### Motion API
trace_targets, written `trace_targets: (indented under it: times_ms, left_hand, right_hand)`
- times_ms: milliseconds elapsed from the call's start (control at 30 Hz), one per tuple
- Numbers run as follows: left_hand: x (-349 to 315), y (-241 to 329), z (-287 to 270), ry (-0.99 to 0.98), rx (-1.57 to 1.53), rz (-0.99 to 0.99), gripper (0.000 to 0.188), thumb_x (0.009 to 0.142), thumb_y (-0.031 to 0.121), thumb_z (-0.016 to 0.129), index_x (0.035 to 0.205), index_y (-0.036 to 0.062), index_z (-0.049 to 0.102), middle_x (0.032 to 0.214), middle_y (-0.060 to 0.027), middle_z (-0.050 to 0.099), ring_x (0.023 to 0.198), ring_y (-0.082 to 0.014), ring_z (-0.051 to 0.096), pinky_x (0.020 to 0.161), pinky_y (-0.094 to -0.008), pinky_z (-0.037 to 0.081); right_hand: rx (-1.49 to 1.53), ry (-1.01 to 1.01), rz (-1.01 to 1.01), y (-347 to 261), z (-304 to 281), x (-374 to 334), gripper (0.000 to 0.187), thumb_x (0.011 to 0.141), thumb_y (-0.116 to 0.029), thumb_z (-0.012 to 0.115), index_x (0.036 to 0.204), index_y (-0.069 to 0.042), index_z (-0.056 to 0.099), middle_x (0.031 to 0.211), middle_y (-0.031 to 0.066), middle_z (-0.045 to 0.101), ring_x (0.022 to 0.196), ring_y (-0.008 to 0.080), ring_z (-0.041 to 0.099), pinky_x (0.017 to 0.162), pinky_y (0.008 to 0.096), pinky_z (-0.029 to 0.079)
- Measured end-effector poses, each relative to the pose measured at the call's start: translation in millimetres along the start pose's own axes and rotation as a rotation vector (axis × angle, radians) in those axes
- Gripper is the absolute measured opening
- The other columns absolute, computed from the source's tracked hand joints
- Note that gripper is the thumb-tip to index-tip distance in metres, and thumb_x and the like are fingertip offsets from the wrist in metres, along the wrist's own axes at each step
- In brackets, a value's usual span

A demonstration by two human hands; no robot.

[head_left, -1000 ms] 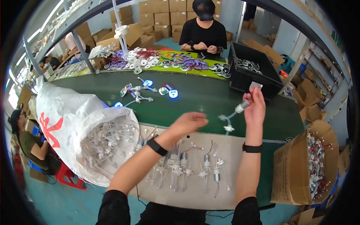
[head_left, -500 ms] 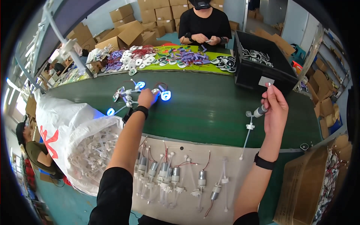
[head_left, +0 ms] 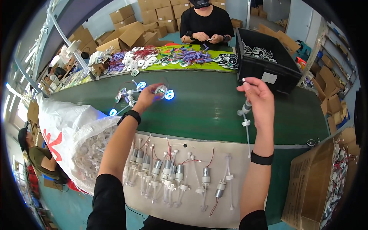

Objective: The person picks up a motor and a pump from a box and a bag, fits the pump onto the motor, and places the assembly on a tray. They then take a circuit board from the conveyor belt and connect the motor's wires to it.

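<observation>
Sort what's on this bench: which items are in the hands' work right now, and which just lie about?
In hand:
- left hand on the blue-lit round part
- right hand holding the small pump with a clear tube

Lying about:
- row of pump assemblies
- black crate
- white sack
- cardboard box

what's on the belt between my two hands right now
Nothing: in the head view the green belt is bare between the left hand, at a blue-lit part, and the raised right hand holding a small pump with tube.
</observation>
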State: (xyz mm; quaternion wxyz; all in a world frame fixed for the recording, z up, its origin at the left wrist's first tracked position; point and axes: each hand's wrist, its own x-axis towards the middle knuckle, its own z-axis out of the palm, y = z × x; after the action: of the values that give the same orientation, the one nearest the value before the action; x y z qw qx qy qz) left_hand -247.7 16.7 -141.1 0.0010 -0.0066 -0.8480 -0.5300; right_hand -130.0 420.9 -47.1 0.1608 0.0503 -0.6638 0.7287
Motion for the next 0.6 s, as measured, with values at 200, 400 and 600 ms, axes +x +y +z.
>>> trace_targets:
  times_ms: [200,400,600]
  left_hand:
    - [-34.3,38.5,29.7,-0.256,0.039,0.063,0.041,0.091,0.006,0.07,0.131,0.0018,0.059,0.11,-0.0058,0.071,0.091,-0.0113,0.066,0.083,-0.0245,0.055]
    - [-68.4,71.1,82.3,-0.332,-0.402,-0.034,0.038,0.099,0.016,0.061,0.131,-0.0049,0.055,0.108,-0.0085,0.07,0.096,-0.0147,0.068,0.086,-0.0281,0.059]
    - [-73.6,76.5,107.6,-0.329,-0.555,-0.028,0.038,0.102,0.018,0.056,0.133,-0.0048,0.053,0.117,-0.0101,0.065,0.101,-0.0158,0.066,0.086,-0.0286,0.06]
  right_hand:
    - [-0.056,-0.141,0.021,25.9,29.2,-4.6,0.012,0.091,-0.008,0.068,0.102,-0.001,0.069,0.089,0.0042,0.072,0.08,0.0053,0.062,0.068,0.0194,0.045]
    - [-0.278,-0.196,-0.048,51.0,55.9,-15.6,0.012,0.09,-0.01,0.071,0.098,-0.001,0.071,0.085,-0.0014,0.067,0.073,0.0049,0.057,0.067,0.0208,0.046]
    - [-0.29,-0.231,0.011,59.4,67.4,-20.9,0.012,0.089,-0.01,0.072,0.098,-0.002,0.072,0.085,-0.0007,0.067,0.072,0.0051,0.057,0.064,0.0219,0.046]
